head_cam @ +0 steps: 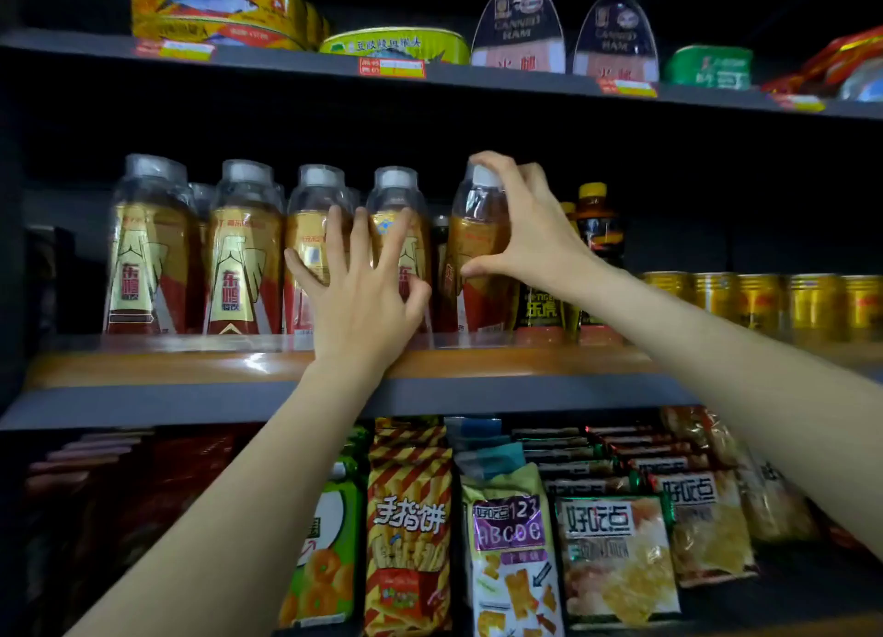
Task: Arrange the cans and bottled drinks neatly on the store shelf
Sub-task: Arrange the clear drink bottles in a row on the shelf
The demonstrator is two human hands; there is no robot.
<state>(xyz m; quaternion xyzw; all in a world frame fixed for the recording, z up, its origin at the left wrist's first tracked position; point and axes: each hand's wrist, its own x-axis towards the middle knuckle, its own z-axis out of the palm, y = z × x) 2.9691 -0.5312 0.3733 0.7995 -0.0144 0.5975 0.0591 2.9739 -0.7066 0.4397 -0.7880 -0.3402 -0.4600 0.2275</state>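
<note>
The person stands before a store shelf [191, 400] and reaches with both bare arms to the middle board. Along the front edge of this board stands a row of energy drink bottles with gold and red labels and clear caps.

The right hand [530, 225] grasps the fifth bottle [478, 254] of the row, counted from the left. The fingers curl over its white cap from above and the thumb presses on the label lower down, so the bottle sits between thumb and fingers, in the hollow of the hand. This bottle leans a little to the left at its top, while its base rests on the board near the front edge.

The left hand [363, 292] is released, with the fingers spread and straight. The fingertips lie against the third bottle [310, 235] and the fourth bottle [396, 225], and the palm covers the lower part of their labels. It grips nothing. The first bottle [148, 254] and the second bottle [243, 259] stand upright at the left end of the row, apart from both hands.

Just to the right of the grasped bottle stand dark bottles [597, 235] with yellow caps, partly hidden behind the right wrist. Further toward the right end of the board is a row of gold cans [764, 302].

On the upper board lie flat fish tins [215, 10] and two canned ham tins [521, 29]. On the lower board stand snack bags [411, 526] side by side.
</note>
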